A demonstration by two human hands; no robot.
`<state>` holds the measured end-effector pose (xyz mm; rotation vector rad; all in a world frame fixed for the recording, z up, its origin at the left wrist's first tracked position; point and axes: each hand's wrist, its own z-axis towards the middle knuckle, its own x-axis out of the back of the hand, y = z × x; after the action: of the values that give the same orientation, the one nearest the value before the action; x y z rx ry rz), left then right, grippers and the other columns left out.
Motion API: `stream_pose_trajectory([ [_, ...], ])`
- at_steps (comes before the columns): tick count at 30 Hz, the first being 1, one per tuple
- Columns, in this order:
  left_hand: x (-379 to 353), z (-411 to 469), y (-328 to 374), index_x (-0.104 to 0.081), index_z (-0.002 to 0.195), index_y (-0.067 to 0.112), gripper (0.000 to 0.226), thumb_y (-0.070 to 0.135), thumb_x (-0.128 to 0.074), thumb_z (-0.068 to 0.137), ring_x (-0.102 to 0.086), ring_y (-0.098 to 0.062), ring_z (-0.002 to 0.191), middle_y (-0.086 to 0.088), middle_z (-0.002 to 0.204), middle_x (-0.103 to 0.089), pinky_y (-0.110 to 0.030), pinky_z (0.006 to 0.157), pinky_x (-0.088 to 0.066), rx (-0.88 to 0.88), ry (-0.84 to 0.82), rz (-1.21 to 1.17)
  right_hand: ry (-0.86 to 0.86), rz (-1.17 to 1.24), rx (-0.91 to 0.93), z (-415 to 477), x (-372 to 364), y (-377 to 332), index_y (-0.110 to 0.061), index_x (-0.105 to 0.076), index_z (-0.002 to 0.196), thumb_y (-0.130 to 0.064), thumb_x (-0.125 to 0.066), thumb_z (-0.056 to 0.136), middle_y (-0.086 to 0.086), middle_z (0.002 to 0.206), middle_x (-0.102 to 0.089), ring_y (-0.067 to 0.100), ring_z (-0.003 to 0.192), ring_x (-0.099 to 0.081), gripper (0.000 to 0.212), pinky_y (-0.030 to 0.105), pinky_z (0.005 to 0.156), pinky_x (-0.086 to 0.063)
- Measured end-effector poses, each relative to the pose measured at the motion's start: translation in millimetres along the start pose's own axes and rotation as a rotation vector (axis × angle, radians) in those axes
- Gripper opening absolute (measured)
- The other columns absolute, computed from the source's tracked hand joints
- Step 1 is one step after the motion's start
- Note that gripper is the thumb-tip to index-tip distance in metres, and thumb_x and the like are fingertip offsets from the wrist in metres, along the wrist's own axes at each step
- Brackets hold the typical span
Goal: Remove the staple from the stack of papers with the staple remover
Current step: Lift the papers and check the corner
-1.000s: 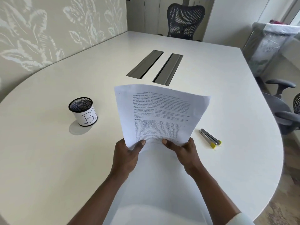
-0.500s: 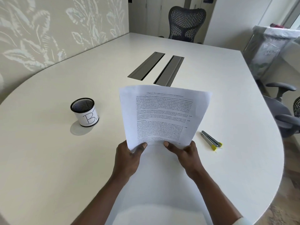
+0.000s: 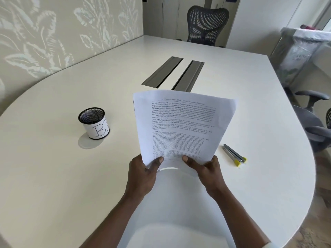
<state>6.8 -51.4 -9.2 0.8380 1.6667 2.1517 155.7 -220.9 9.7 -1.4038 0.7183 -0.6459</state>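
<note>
A stack of printed white papers (image 3: 180, 124) is held up above the white table (image 3: 53, 176), tilted toward me with the text upright. My left hand (image 3: 143, 172) pinches its lower left corner and my right hand (image 3: 206, 170) pinches its lower edge toward the right. I cannot make out the staple. The staple remover (image 3: 234, 155), a slim grey metal tool with yellow tips, lies flat on the table to the right of my right hand, untouched.
A black mesh cup (image 3: 94, 123) with a white label marked "B" stands on the table to the left. Two grey cable slots (image 3: 172, 73) sit in the table's middle. Office chairs stand at the far end (image 3: 206, 24) and at the right (image 3: 315, 122).
The papers have tilted slightly and shifted a little to the right in both hands. The staple remover and cup have not moved.
</note>
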Motion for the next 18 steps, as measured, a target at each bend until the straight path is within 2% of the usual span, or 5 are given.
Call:
stream_pose_trajectory([
  [5,0,-1,2,-0.085,0.102,0.026,0.009,0.017,-0.084,0.099,-0.077,0.012,0.083,0.041,0.083,-0.079,-0.004,0.066,-0.052,0.047,0.005,0.011,-0.002,-0.019,-0.015,-3,-4,-3,-0.031,-0.086,0.119,-0.027,-0.089,0.086,-0.004,0.121,-0.086,0.015,0.116,-0.081,0.033,0.036,0.098,-0.063],
  [10,12,-4,6,-0.087,0.103,0.032,0.015,0.018,-0.086,0.097,-0.081,0.001,0.09,0.025,0.099,-0.087,-0.014,0.072,-0.058,0.118,-0.082,-0.043,-0.024,0.019,-0.047,-5,9,-16,-0.021,-0.087,0.115,-0.034,-0.093,0.079,0.006,0.117,-0.087,0.029,0.109,-0.084,0.039,0.04,0.092,-0.069],
  [13,20,-13,11,-0.087,0.09,0.045,0.027,0.018,-0.089,0.093,-0.083,0.002,0.088,0.022,0.098,-0.089,-0.01,0.071,-0.058,0.198,-0.223,-0.097,-0.021,0.1,-0.081,-9,24,-20,-0.013,-0.086,0.118,-0.034,-0.093,0.078,0.012,0.121,-0.085,0.035,0.112,-0.083,0.045,0.042,0.092,-0.068],
  [15,24,-18,12,-0.089,0.092,0.044,0.02,0.026,-0.089,0.084,-0.084,-0.001,0.092,0.019,0.101,-0.09,-0.019,0.079,-0.061,0.262,-0.289,-0.11,-0.038,0.132,-0.118,-12,33,-20,-0.012,-0.085,0.121,-0.03,-0.093,0.083,0.013,0.125,-0.084,0.035,0.115,-0.082,0.043,0.039,0.092,-0.067],
  [18,27,-28,11,-0.091,0.105,0.034,0.031,0.027,-0.089,0.075,-0.086,-0.012,0.105,0.011,0.11,-0.091,-0.037,0.099,-0.065,0.381,-0.409,-0.176,-0.038,0.148,-0.152,-18,41,-16,-0.011,-0.084,0.124,-0.025,-0.091,0.088,0.014,0.128,-0.083,0.036,0.116,-0.081,0.04,0.043,0.096,-0.067],
])
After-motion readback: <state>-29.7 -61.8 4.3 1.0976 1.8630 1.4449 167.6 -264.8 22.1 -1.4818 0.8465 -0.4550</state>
